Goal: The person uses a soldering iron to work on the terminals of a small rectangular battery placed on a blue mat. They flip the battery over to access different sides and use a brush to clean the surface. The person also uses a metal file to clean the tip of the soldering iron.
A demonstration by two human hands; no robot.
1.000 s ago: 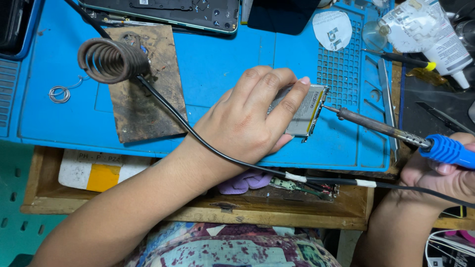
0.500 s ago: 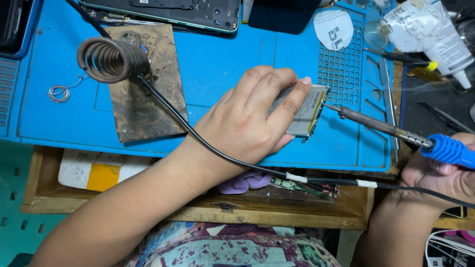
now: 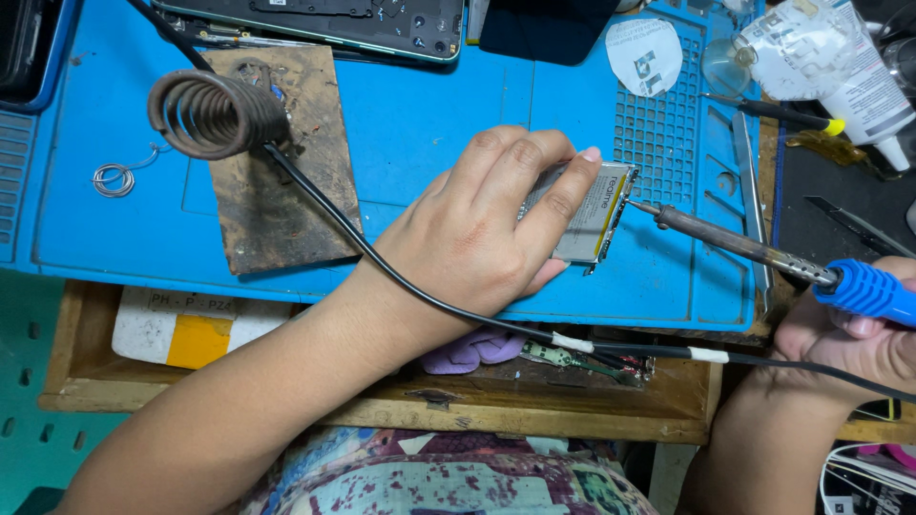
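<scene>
White and yellow labelled box (image 3: 186, 329) sits in the drawer; round white sticker (image 3: 644, 55) on the mat's top edge; white tube label (image 3: 840, 67) far right.
</scene>
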